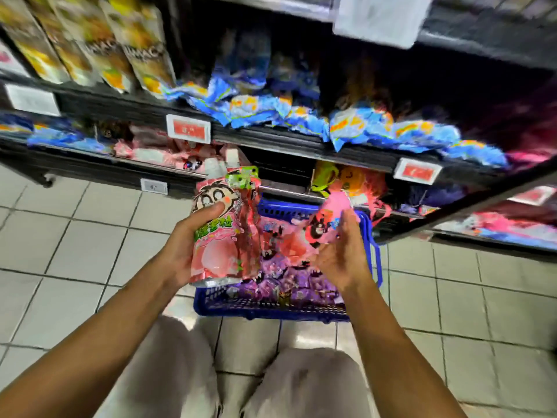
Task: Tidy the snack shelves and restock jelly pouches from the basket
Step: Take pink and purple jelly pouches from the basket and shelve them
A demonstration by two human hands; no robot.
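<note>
Both grips closed—left hand point(187, 242) stacked pouches point(224, 230), right hand point(342, 251) seemingly one pouch point(327, 220).

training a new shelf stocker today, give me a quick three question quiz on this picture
1. True or false: the left hand holds a stack of pink jelly pouches.
2. What colour is the basket on the floor?
3. The pouch in the right hand is: A) blue B) pink C) yellow

Key: 1 true; 2 blue; 3 B
</note>
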